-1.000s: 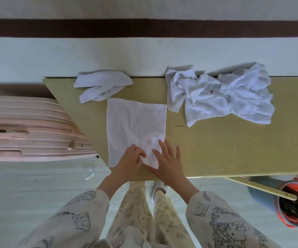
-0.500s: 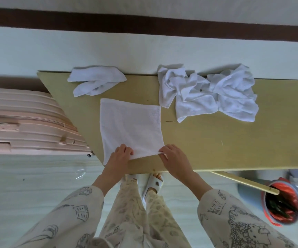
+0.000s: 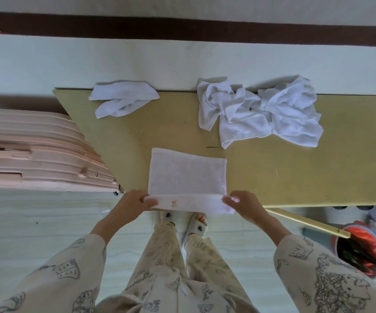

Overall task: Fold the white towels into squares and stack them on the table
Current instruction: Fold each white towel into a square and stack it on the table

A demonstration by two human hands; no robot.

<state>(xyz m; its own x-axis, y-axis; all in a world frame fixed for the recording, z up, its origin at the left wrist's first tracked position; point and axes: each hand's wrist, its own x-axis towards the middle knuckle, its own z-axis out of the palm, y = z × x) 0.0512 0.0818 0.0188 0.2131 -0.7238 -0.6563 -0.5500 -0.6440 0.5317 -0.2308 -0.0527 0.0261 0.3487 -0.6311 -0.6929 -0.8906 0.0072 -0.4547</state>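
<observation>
Both hands [image 3: 190,203] pinching near corners of a flat, nubbly white towel [image 3: 187,175], edge curled.

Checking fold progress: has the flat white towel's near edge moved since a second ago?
Yes. Both hands, left hand and right hand, have lifted the flat white towel's near edge off the tan table's front edge.

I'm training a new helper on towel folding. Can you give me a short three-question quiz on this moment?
1. True or false: both hands grip the flat towel at its near edge.
2. Which lies farther right on the table: A) the crumpled towel pile B) the small loose towel?
3. What small mark shows on the lifted edge?

Key: 1 true: left hand, right hand. 2 A. 3 a red logo.
</observation>
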